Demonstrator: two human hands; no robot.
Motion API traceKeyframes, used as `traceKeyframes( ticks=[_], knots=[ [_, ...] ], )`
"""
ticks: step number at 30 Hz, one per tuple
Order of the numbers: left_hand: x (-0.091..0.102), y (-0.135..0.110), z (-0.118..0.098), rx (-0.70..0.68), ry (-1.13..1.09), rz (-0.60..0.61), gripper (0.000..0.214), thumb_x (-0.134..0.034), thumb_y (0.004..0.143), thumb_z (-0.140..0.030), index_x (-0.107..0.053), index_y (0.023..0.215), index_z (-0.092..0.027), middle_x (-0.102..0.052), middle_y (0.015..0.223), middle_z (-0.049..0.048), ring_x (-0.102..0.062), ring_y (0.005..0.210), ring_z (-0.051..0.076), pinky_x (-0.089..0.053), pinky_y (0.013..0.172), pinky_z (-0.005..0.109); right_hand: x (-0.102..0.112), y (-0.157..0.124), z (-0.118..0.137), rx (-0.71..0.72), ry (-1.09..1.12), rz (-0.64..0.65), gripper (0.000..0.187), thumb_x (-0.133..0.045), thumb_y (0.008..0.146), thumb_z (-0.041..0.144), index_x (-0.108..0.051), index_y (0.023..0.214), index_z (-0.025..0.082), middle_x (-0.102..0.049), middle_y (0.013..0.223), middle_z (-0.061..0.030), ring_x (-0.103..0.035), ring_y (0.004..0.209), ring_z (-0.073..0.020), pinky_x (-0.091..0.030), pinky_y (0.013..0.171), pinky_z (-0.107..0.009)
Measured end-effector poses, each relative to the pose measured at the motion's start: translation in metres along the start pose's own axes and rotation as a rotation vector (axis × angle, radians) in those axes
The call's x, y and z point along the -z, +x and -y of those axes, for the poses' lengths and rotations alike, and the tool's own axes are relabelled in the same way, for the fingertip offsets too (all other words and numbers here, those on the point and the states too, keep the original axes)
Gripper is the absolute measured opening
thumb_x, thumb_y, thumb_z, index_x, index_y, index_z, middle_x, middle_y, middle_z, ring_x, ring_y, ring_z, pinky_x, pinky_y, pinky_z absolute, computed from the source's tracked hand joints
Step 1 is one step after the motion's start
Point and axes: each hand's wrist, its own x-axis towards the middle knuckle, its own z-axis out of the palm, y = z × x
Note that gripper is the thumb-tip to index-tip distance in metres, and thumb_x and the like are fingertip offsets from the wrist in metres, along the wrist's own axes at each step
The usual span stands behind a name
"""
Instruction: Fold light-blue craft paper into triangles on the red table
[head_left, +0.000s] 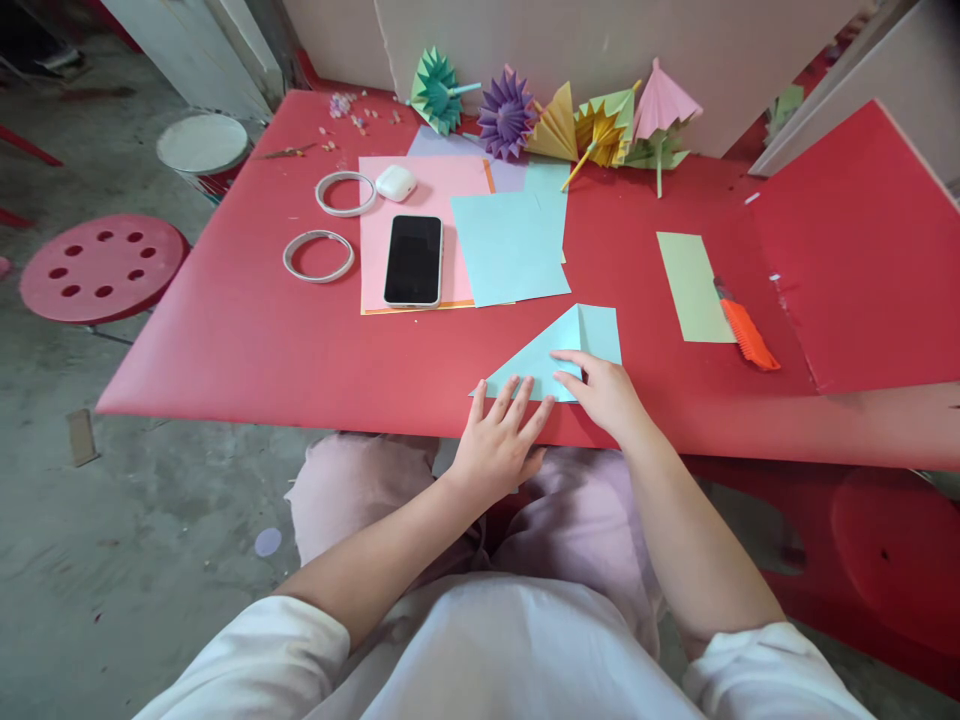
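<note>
Head view: light-blue origami paper (553, 338) lay flat near the front edge of the red table (240, 330), around 6 o'clock. Part folded: triangular section, sharp tip at 8 o'clock, peak at 12, straight bottom edge, clean upright crease, plain flat strip at 3 o'clock of crease. Left hand (495, 450) palm down, fingers spread apart, fingertips on the paper's lower edge around 7 o'clock. Right hand (611, 395) touched the paper around the crease, thumb and index finger apart. From the paper: smartphone (414, 260) at 10 o'clock, loose light-blue sheet (514, 245) at 11, pale green slip (694, 290) at 2, orange utility knife (748, 330) at 3.
</note>
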Motion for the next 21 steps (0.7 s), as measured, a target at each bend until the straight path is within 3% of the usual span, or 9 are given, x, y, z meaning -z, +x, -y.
traceKeyframes(
  ticks=[8,21],
  knots=[
    [-0.0001,-0.0001,0.0001,-0.002,-0.002,-0.007,0.060,-0.044,0.084,-0.041,-0.027,0.138,-0.021,-0.030,0.143,0.0145,-0.025,0.132,0.031,-0.016,0.103,0.059,-0.0002,0.0004,0.0009,-0.003,-0.030,-0.017,0.033,-0.047,0.081,0.035,-0.059,0.112,0.032,-0.065,0.079,-0.0006,-0.057,0.073,-0.0173,-0.042,0.063,-0.029],
    [0.0012,0.0009,-0.0008,0.008,-0.024,-0.002,0.061,-0.046,0.083,-0.042,-0.030,0.138,-0.021,-0.030,0.143,0.0152,-0.025,0.131,0.032,-0.016,0.102,0.060,-0.0006,0.0005,0.0007,0.015,-0.046,-0.032,0.032,-0.047,0.081,0.035,-0.059,0.111,0.032,-0.063,0.073,0.0000,-0.056,0.070,-0.0170,-0.041,0.061,-0.028]
  ],
)
